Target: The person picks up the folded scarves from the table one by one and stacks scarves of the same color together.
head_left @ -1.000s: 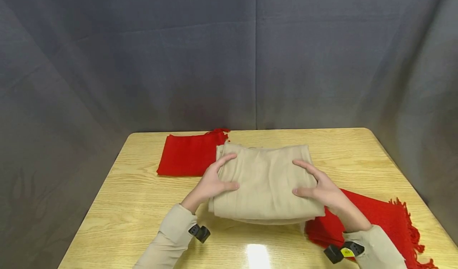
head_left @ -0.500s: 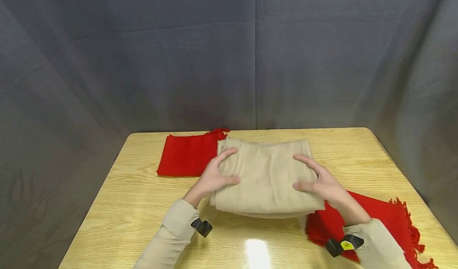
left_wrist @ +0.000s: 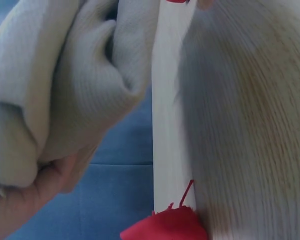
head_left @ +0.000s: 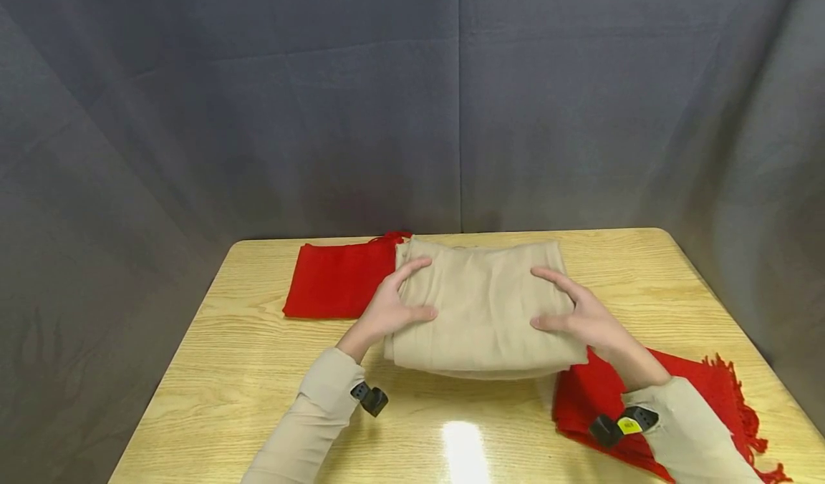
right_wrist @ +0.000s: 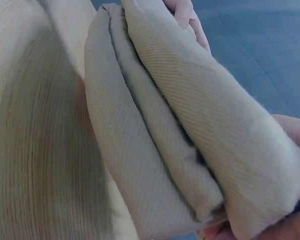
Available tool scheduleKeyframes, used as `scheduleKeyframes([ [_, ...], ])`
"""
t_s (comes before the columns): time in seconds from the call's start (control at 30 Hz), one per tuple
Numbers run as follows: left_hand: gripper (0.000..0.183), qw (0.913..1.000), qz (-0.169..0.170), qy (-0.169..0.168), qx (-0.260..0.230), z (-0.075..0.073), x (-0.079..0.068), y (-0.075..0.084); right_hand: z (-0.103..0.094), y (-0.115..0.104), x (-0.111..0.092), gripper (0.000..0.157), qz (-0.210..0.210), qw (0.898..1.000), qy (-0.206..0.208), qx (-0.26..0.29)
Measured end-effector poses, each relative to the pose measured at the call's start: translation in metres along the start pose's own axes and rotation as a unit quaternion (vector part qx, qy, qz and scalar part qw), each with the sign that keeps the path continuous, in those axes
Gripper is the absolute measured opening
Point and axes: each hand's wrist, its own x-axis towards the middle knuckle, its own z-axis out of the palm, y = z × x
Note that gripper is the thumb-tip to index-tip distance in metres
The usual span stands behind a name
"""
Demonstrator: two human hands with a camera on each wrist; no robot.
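Observation:
Both hands hold a folded beige cloth point(head_left: 483, 308) above the table, one at each side. My left hand point(head_left: 393, 308) grips its left edge, thumb and index finger on top and the other fingers out of sight beneath. On the right edge, my right hand point(head_left: 583, 319) grips it the same way. Thick stacked layers of the beige cloth point(right_wrist: 190, 115) show in the right wrist view, with fingers underneath. From the left wrist, the cloth's folded side point(left_wrist: 90, 75) hangs over a hand point(left_wrist: 35, 200).
A folded red cloth point(head_left: 335, 283) with tassels lies at the table's back left, its right end partly behind the beige cloth. Another red fringed cloth point(head_left: 696, 391) lies at the front right, under the right forearm. A grey curtain point(head_left: 412, 112) hangs behind the wooden table point(head_left: 245, 398).
Both hands have carried the beige cloth slightly away from me, toward the back of the table, and a touch to the right. The red cloths have stayed in place.

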Motion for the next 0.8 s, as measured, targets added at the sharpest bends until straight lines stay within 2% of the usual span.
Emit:
scheduleKeyframes([
  [0.37,0.068,0.9999,-0.008,0.005,-0.005,0.001,0.009,0.001,-0.007,0.001,0.009,0.073,-0.006,1.000,0.007,0.005],
  [0.8,0.068,0.9999,-0.003,0.017,-0.003,0.003,0.021,0.000,-0.017,-0.001,0.018,0.072,0.002,1.000,0.000,-0.023],
])
